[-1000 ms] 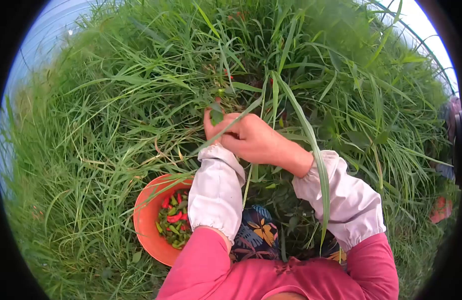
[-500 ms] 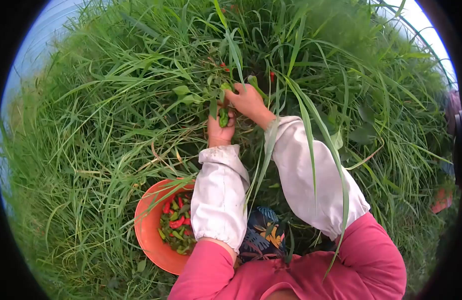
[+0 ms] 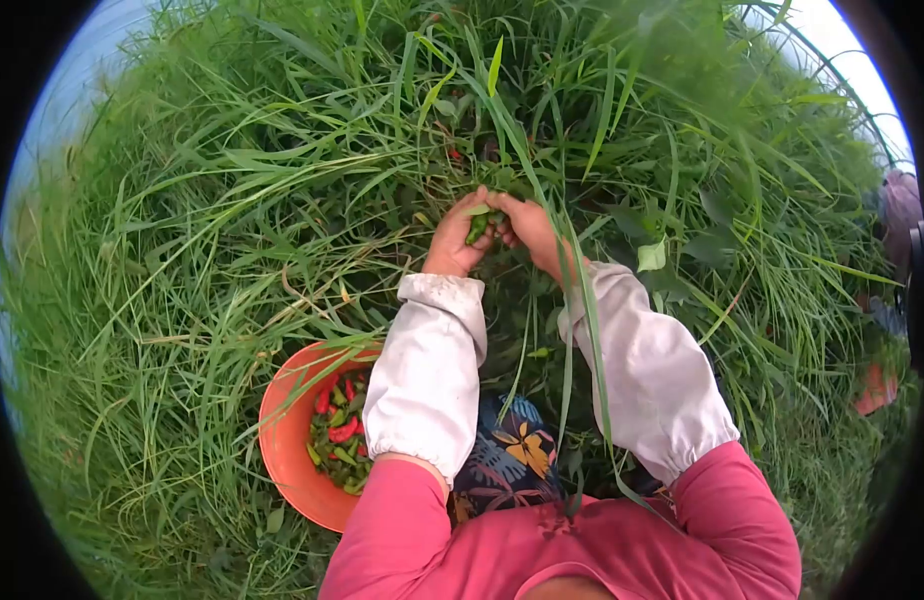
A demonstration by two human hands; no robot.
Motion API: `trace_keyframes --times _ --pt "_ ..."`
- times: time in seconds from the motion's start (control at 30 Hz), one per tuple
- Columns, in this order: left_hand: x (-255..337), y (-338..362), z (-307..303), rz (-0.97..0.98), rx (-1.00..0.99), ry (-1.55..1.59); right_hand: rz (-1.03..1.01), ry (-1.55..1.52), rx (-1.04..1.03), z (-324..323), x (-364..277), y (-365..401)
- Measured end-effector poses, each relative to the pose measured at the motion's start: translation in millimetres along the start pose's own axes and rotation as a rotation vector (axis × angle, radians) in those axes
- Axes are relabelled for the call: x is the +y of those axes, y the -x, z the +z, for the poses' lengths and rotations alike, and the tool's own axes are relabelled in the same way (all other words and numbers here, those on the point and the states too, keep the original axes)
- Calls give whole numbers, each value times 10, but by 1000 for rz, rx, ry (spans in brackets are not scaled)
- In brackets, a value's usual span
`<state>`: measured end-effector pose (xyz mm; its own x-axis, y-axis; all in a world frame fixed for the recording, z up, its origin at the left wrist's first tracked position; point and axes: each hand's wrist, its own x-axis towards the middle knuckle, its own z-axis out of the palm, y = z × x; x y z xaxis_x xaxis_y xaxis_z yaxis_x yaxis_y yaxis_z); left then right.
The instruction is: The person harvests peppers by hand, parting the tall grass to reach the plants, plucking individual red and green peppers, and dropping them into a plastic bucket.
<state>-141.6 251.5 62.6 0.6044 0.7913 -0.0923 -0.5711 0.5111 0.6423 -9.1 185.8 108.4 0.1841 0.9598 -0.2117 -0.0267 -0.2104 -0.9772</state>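
Observation:
My left hand point(image 3: 454, 240) is cupped around green chillies point(image 3: 477, 226) at the foot of a chilli plant in tall grass. My right hand point(image 3: 528, 224) meets it from the right, fingertips touching the same green chillies. A small red chilli point(image 3: 456, 155) hangs on the plant just above both hands. Both forearms wear white sleeve covers over pink sleeves. An orange bowl point(image 3: 282, 440) with red and green chillies sits low at my left, beside my left elbow.
Dense tall grass point(image 3: 232, 200) surrounds the plant on all sides, with long blades crossing my right arm. Another person's clothing point(image 3: 897, 210) shows at the far right edge, and an orange-red object point(image 3: 872, 390) lies in the grass below it.
My right hand reached up into the plant, then came down to meet my left hand. The left hand turned slightly and now cups green chillies with the right hand at them.

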Motion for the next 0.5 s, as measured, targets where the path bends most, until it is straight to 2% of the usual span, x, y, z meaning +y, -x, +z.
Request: trace_keyframes --times 0.03,0.13,0.2,0.23,0.27,0.3,0.33,0.4,0.43,0.5 --pt "-20 -16 23 30 78 -24 -26 -13 -76 -32 18 39" --pt "-37 -5 18 60 67 53 -40 -19 -182 -132 174 84" --pt "-41 113 2 43 13 106 -370 133 -107 -159 390 135" --pt "-38 192 9 26 -13 184 -387 380 -141 -293 470 211" --pt "-13 262 23 9 -42 259 -381 373 -142 -399 552 293" --pt "-19 241 -149 -28 -95 322 -383 595 -180 -504 654 359" --pt "-14 338 -131 -7 70 339 -383 818 -212 -597 702 440" --pt "20 450 -224 -17 9 436 -406 882 -208 -747 799 565" --pt "11 448 -329 43 -14 392 -474 980 -198 -794 850 595" --pt "19 543 -398 15 70 407 -544 1070 -189 -883 919 656"
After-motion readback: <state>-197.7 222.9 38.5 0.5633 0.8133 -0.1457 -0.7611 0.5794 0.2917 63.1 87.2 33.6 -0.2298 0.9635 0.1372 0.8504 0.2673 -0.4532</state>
